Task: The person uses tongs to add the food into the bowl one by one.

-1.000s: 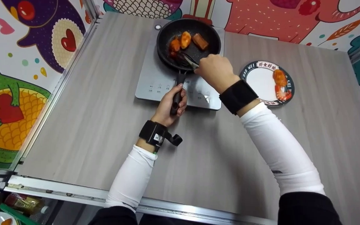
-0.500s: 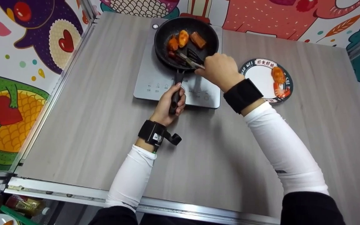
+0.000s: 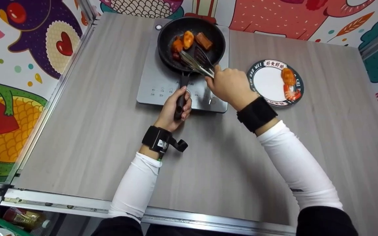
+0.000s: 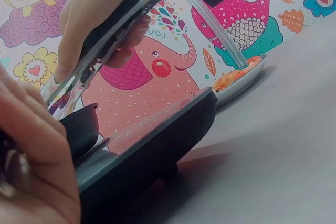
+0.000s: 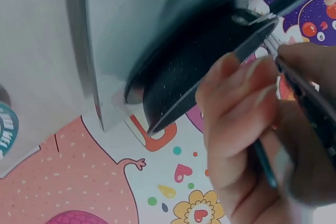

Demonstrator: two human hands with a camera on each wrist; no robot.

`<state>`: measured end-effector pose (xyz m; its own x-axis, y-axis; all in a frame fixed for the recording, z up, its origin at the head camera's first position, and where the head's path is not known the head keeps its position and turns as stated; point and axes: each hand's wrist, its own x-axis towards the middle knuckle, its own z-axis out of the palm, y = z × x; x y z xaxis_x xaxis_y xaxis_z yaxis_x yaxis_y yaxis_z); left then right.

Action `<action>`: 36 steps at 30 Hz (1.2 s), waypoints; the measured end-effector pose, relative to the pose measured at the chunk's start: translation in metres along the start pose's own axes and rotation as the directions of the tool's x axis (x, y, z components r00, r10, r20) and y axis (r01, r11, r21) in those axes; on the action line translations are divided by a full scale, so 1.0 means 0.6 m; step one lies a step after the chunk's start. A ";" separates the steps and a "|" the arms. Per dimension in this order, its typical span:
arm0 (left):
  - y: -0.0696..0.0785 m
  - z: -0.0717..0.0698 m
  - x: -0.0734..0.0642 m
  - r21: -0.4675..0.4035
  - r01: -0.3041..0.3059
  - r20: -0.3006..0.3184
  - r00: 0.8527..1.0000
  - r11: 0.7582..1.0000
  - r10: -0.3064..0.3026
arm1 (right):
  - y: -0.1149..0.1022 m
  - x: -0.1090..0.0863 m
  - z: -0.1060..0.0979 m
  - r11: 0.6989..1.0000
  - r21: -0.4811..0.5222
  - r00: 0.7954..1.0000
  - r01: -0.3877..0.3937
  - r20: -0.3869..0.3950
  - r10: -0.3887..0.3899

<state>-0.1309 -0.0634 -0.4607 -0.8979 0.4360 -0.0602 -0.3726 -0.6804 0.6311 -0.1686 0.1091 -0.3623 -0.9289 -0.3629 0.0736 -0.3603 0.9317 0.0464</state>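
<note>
In the head view my left hand (image 3: pixel 172 109) grips the black handle (image 3: pixel 183 86) of a dark frying pan (image 3: pixel 215 62). My right hand (image 3: pixel 230 83) holds kitchen tongs (image 3: pixel 198 66) with metal arms and a dark slotted head. The tongs' arms stand apart, low over the pan's near side, beside a dark red piece (image 3: pixel 176 56). An orange piece (image 3: pixel 177 45), a yellow-orange piece (image 3: pixel 188 40) and a brown block (image 3: pixel 203 41) lie farther back in the pan. Behind my right wrist, a dark-rimmed plate (image 3: pixel 266 83) bears an orange piece (image 3: pixel 288 77) and a shrimp (image 3: pixel 291 94).
The pan sits on a silver induction cooktop (image 3: pixel 149 88) on a wood-grain table (image 3: pixel 94 131). Cartoon-printed walls (image 3: pixel 271 19) close off the back and sides. A metal edge (image 3: pixel 176 218) runs along the front; a bottle (image 3: pixel 28 219) stands below it at left.
My right hand has drawn slightly right and toward me, and the tongs' arms have spread apart. My left hand keeps its grip on the pan handle. The head view has shifted slightly.
</note>
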 end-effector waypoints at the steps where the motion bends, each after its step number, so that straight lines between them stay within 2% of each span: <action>1: 0.000 0.000 0.000 -0.001 -0.002 0.001 1.000 1.000 0.002 | 0.000 -0.003 0.003 1.000 0.005 1.000 -0.001 -0.008 0.001; 6: 0.000 -0.001 -0.001 0.003 0.001 0.003 1.000 1.000 -0.001 | 0.001 -0.016 0.016 0.999 0.042 0.999 -0.026 -0.022 0.027; 10: 0.000 -0.001 -0.002 0.004 0.006 -0.003 1.000 1.000 -0.006 | 0.003 -0.024 0.029 0.992 0.112 0.998 -0.056 -0.029 0.060; 17: -0.001 0.000 -0.002 0.006 0.003 -0.002 1.000 1.000 -0.003 | 0.012 -0.044 0.052 0.956 0.270 0.990 -0.119 -0.046 0.136; 20: 0.000 0.000 -0.002 0.013 0.002 0.003 1.000 1.000 -0.002 | 0.018 -0.056 0.061 0.930 0.341 0.985 -0.139 -0.051 0.166; 26: 0.001 0.001 0.000 0.019 -0.001 0.011 1.000 1.000 0.001 | 0.028 -0.078 0.077 0.859 0.487 0.967 -0.157 -0.102 0.234; 30: 0.002 0.002 0.001 0.016 -0.004 0.000 1.000 1.000 0.004 | 0.031 -0.092 0.084 0.827 0.545 0.957 -0.140 -0.139 0.254; 36: 0.000 0.000 -0.001 0.017 0.002 -0.002 1.000 1.000 -0.002 | 0.038 -0.112 0.101 0.767 0.630 0.949 -0.124 -0.152 0.277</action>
<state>-0.1303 -0.0634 -0.4607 -0.8978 0.4359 -0.0631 -0.3703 -0.6697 0.6437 -0.1192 0.1558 -0.4264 -0.9683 -0.0883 0.2336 -0.2152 0.7696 -0.6012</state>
